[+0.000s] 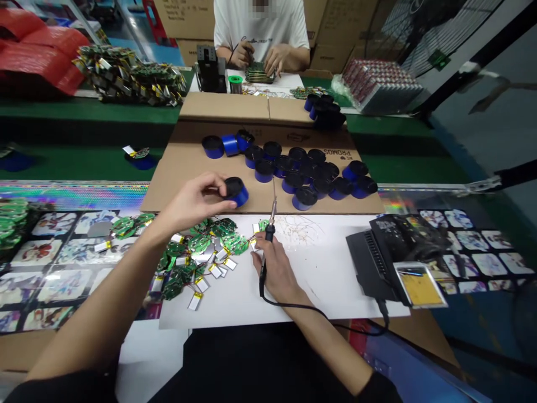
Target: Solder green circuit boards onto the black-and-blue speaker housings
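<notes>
My left hand [196, 197] is closed on a round blue housing with a black top [238, 193], above the near edge of the cardboard sheet. My right hand [277, 266] grips a soldering iron [271, 228], its tip pointing away from me toward the cardboard. A small green board [263, 224] shows just beyond the right fingers; whether they touch it I cannot tell. Between my arms lies a heap of green circuit boards [201, 243] with wired silver battery cells [202, 284]. Farther out, several more blue housings [304, 198] stand on the cardboard [176, 168].
A black soldering station [369, 263] stands right, joined to the iron by a cable, with a yellow sponge tray [419, 285]. Loose wire bits [300, 228] litter the white sheet [335, 305]. Opposite, a co-worker [260, 33] handles stacked boards [259, 74] beside a solder spool [235, 84].
</notes>
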The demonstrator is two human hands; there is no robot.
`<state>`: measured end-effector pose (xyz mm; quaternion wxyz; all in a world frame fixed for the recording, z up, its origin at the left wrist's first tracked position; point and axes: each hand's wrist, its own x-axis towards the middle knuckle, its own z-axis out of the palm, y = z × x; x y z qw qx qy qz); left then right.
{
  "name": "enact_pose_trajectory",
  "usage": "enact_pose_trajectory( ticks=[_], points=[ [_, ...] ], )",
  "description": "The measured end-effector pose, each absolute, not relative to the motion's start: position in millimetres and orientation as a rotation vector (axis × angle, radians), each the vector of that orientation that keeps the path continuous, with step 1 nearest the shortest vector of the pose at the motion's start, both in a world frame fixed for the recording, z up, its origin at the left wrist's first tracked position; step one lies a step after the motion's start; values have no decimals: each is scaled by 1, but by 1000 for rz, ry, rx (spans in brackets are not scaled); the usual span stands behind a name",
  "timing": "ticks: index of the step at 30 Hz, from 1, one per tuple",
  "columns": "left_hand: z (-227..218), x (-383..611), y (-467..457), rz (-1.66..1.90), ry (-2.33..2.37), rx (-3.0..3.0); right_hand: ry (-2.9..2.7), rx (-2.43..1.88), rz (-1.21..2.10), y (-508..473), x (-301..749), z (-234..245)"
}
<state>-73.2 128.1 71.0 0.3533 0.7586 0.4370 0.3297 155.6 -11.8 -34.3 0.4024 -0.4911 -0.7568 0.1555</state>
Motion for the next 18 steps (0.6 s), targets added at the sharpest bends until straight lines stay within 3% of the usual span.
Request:
enact_pose_trajectory(
  ticks=[4, 8, 13, 18],
  points=[
    [97, -104, 71, 523, 975, 2149, -1849, -1175, 413, -12, 160, -33],
    [80, -89, 17, 227, 803, 2139, -1807, -1126, 346, -15, 181, -20],
    [33, -50, -5, 399, 882, 2094, -1727, -1129, 263, -21, 218, 3],
    [33, -27, 5, 637, 1017, 2063, -1563, -1055, 335, -24, 229, 20]
  ],
)
